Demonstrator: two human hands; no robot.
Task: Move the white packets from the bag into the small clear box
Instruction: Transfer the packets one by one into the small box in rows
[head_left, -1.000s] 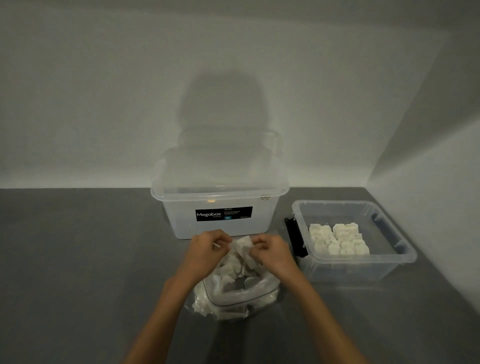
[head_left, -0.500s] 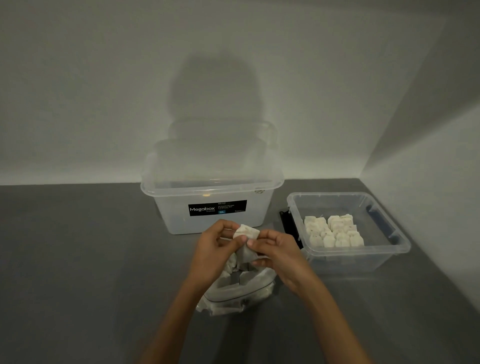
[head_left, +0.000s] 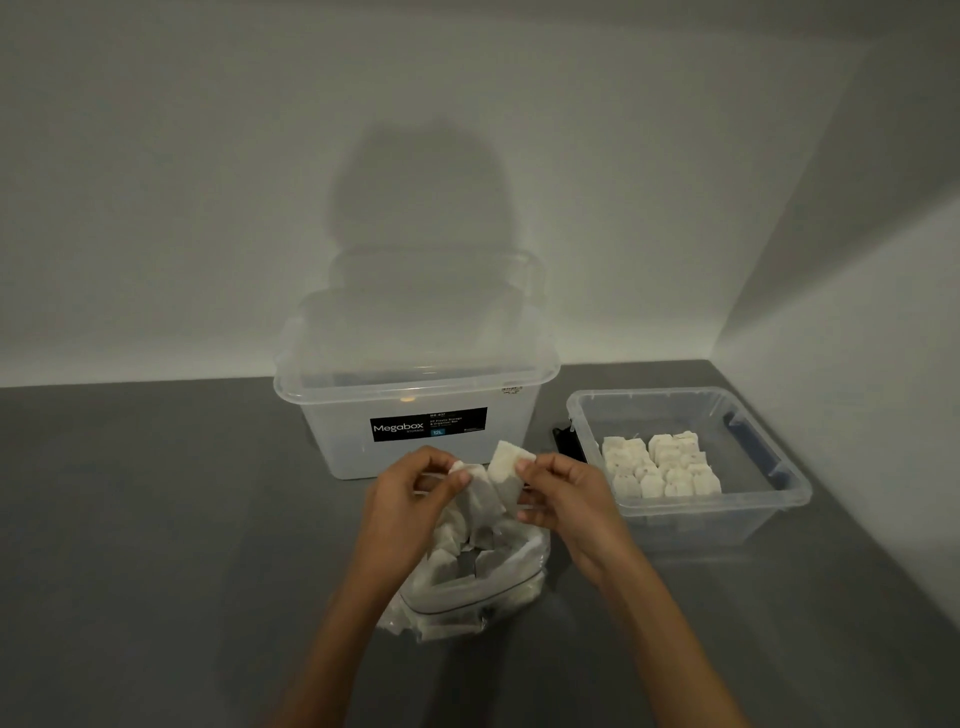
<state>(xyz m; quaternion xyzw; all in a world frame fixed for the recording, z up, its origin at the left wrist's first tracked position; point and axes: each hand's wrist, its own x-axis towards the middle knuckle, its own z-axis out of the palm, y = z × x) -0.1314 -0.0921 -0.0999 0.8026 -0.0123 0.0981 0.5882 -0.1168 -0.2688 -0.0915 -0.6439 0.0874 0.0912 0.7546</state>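
Left of the two lifted packets, the left hand (head_left: 402, 501) has its fingers curled and pinches the top of one white packet (head_left: 467, 483) between thumb and fingertips. Just to the right of this pinch, and touching the first packet, stands a second packet (head_left: 508, 470). The right hand (head_left: 563, 496) pinches it by its right edge in the same manner.

Both packets are held a little above the open mouth of the bag (head_left: 498, 582). The bag lies directly below the grip on the grey table (head_left: 156, 519) and has many more packets inside. Behind the grip stands a large lidded box (head_left: 353, 441) with a black label, and no hand touches it.

Well to the right of the grip is the small clear box (head_left: 701, 525), without lid. Rows of packets (head_left: 660, 465) lie already on its floor, and some floor around them is free.

I judge that the step in hand is the taking out, and probably the parting, of two packets that cling together. Whether they are really joined I cannot tell. The next move, I think, calls for pulling the two apart. After that, each is carried rightward over the near rim of the small box and laid beside the rows. With the bag so full, much of the task remains.
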